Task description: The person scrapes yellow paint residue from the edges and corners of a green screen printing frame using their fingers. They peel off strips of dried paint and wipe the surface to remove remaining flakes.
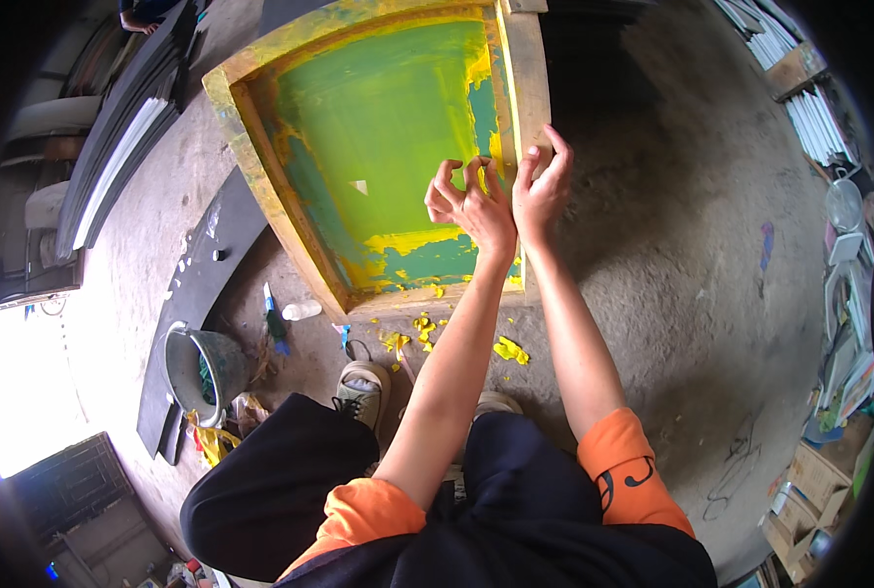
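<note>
A wooden frame (297, 211) holds a green panel (388, 127) coated in yellow-green, with torn yellow patches along its edges. Over the panel's lower right part, my left hand (473, 208) has its fingers bent inward; whatever its fingertips hold, if anything, is hidden. My right hand (545, 188) is at the frame's right rail (528, 88), thumb and forefinger apart, with nothing visible between them. The wrists are close together. A small pale triangle (360, 187) shows on the panel. Yellow scraps (510, 350) lie on the floor below the frame, near my shoes.
To the left stand a grey bucket (223, 367), a dark curved board (197, 284) and a small clear bottle (301, 311). Dark and white strips (128, 167) are stacked further left. Cardboard boxes (811, 500) line the right side. Another person's hand (141, 24) shows at the top left.
</note>
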`<state>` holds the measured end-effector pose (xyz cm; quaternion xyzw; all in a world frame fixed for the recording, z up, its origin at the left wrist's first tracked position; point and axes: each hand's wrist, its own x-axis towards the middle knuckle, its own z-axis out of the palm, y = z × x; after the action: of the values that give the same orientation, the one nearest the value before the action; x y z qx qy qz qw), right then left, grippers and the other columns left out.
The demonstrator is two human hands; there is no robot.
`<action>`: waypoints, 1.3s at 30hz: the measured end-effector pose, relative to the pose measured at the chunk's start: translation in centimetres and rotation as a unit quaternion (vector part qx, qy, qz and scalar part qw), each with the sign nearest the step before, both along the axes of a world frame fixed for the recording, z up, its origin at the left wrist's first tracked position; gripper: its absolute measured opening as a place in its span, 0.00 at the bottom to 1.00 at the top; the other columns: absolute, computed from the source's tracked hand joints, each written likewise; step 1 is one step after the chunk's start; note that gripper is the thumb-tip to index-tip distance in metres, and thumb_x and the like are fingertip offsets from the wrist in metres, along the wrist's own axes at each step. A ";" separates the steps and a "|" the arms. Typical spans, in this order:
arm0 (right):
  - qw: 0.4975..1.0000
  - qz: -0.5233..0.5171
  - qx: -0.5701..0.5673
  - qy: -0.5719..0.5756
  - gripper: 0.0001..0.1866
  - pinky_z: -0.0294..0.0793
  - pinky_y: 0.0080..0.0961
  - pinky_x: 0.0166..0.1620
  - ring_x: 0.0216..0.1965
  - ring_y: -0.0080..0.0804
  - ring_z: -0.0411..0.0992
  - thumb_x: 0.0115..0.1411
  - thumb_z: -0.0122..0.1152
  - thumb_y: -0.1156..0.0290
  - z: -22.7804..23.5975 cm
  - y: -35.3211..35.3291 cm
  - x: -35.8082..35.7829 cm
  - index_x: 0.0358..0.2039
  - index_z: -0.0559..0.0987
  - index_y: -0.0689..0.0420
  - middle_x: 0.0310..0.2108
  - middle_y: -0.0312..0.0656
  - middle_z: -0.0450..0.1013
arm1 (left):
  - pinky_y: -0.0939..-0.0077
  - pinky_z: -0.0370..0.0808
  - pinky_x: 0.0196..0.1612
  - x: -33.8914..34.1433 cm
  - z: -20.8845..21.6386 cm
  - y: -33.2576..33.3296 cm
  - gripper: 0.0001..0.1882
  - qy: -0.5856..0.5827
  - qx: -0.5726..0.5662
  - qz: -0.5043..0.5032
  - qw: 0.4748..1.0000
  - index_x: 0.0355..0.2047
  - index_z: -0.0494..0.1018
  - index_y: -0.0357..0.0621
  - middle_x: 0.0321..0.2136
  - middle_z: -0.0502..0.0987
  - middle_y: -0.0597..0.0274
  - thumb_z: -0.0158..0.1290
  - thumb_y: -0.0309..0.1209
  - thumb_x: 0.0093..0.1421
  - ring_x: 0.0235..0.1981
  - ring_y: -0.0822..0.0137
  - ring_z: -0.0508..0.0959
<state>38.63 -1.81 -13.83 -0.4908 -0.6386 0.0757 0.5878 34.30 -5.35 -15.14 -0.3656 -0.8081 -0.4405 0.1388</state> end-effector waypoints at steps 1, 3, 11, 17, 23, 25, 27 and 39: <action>1.000 -0.002 0.004 -0.001 0.16 0.72 0.38 0.41 0.42 0.48 0.71 0.60 0.49 0.75 0.0 0.1 0.0 0.50 0.65 0.59 0.40 0.50 0.69 | 0.54 0.53 0.50 -0.1 0.0 -0.1 0.06 0.001 0.000 -0.008 1.000 0.30 0.77 0.54 0.44 0.63 0.67 0.58 0.37 0.53 0.49 0.59 0.59; 1.000 -0.002 0.006 -0.001 0.16 0.72 0.38 0.42 0.42 0.47 0.71 0.60 0.49 0.75 -0.1 0.1 0.0 0.49 0.65 0.59 0.41 0.50 0.69 | 0.55 0.53 0.50 -0.4 -0.1 -0.2 0.05 0.014 0.002 -0.025 1.000 0.30 0.77 0.54 0.44 0.63 0.68 0.58 0.37 0.53 0.49 0.59 0.59; 1.000 0.004 -0.005 -0.005 0.16 0.73 0.37 0.40 0.41 0.47 0.71 0.59 0.49 0.76 0.1 -0.1 0.1 0.49 0.65 0.59 0.40 0.50 0.69 | 0.52 0.54 0.49 -0.8 -0.3 -0.9 0.06 -0.042 -0.011 -0.004 0.999 0.29 0.78 0.56 0.44 0.61 0.64 0.62 0.38 0.50 0.49 0.58 0.59; 1.000 -0.004 0.002 -0.008 0.16 0.73 0.36 0.39 0.41 0.47 0.71 0.60 0.50 0.75 -0.3 0.0 0.2 0.49 0.66 0.58 0.40 0.50 0.69 | 0.52 0.54 0.50 -0.7 0.3 -1.0 0.08 -0.005 -0.002 -0.008 1.000 0.27 0.79 0.57 0.45 0.61 0.65 0.64 0.39 0.46 0.49 0.59 0.60; 1.000 -0.007 0.004 -0.001 0.16 0.73 0.36 0.40 0.42 0.47 0.71 0.60 0.49 0.74 -0.2 0.0 -0.3 0.49 0.66 0.58 0.41 0.49 0.69 | 0.53 0.53 0.51 -1.0 0.8 -0.3 0.07 0.002 -0.007 -0.009 1.000 0.26 0.79 0.55 0.45 0.62 0.64 0.63 0.39 0.48 0.49 0.58 0.59; 1.000 -0.012 0.005 -0.003 0.16 0.73 0.36 0.41 0.42 0.47 0.71 0.60 0.49 0.74 -0.2 0.1 -0.2 0.49 0.66 0.58 0.40 0.49 0.69 | 0.54 0.52 0.52 -0.6 0.8 -0.1 0.06 -0.018 -0.001 -0.020 1.000 0.27 0.79 0.55 0.45 0.63 0.65 0.61 0.39 0.50 0.50 0.58 0.59; 1.000 -0.012 -0.003 0.001 0.16 0.73 0.36 0.41 0.41 0.47 0.72 0.60 0.49 0.74 -0.3 0.1 0.0 0.49 0.66 0.58 0.40 0.49 0.70 | 0.54 0.52 0.51 -0.2 0.8 -0.4 0.06 -0.009 -0.005 -0.050 0.999 0.28 0.78 0.53 0.44 0.63 0.64 0.60 0.37 0.51 0.50 0.57 0.58; 1.000 -0.005 0.001 -0.005 0.16 0.73 0.36 0.41 0.41 0.47 0.72 0.59 0.49 0.76 -0.1 0.0 0.2 0.49 0.66 0.59 0.40 0.50 0.70 | 0.54 0.54 0.49 -1.5 0.4 -1.2 0.08 0.003 -0.022 -0.046 0.999 0.31 0.78 0.58 0.46 0.61 0.62 0.61 0.37 0.50 0.49 0.59 0.59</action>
<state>38.80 -1.86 -13.91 -0.4938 -0.6389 0.0702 0.5856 32.83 -6.53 -14.77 -0.4064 -0.7996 -0.4275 0.1131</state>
